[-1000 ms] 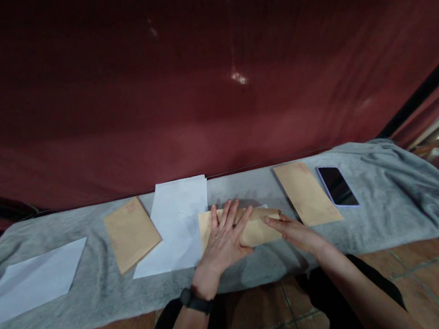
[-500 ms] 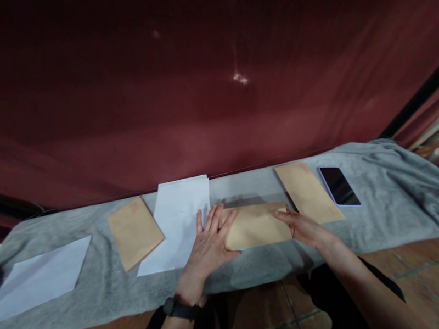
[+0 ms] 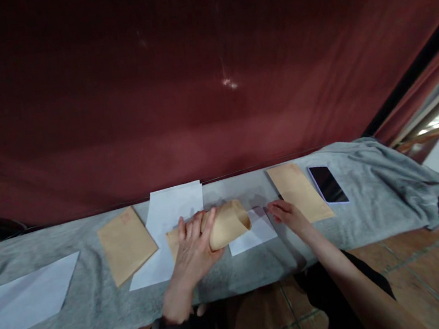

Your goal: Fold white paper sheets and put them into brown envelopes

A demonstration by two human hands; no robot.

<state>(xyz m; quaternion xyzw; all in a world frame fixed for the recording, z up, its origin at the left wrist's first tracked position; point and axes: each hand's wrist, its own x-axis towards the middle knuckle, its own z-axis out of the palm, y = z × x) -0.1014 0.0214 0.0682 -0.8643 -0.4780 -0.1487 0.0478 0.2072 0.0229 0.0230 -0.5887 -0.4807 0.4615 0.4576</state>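
Observation:
My left hand [image 3: 194, 252] grips a brown paper envelope [image 3: 227, 224], fingers over its top and thumb at the near edge. The envelope bulges, and its mouth gapes to the right. Partly under that mouth lies a piece of white paper [image 3: 255, 232] on the grey cloth. Just right of the paper, my right hand [image 3: 290, 217] hovers with its fingers curled together and nothing visible in them. Beside it is another brown envelope [image 3: 301, 193], lying flat.
A grey cloth [image 3: 101, 311] covers the narrow bench. To the left lie a brown envelope [image 3: 126, 246], white sheets [image 3: 177, 199] and another white sheet [image 3: 24, 298]. A phone [image 3: 328, 184] rests at the right. A dark red curtain [image 3: 194, 107] hangs behind.
My right hand has let go of the envelope's right end and drawn slightly away. The envelope has shifted left and now bulges open, uncovering the white paper.

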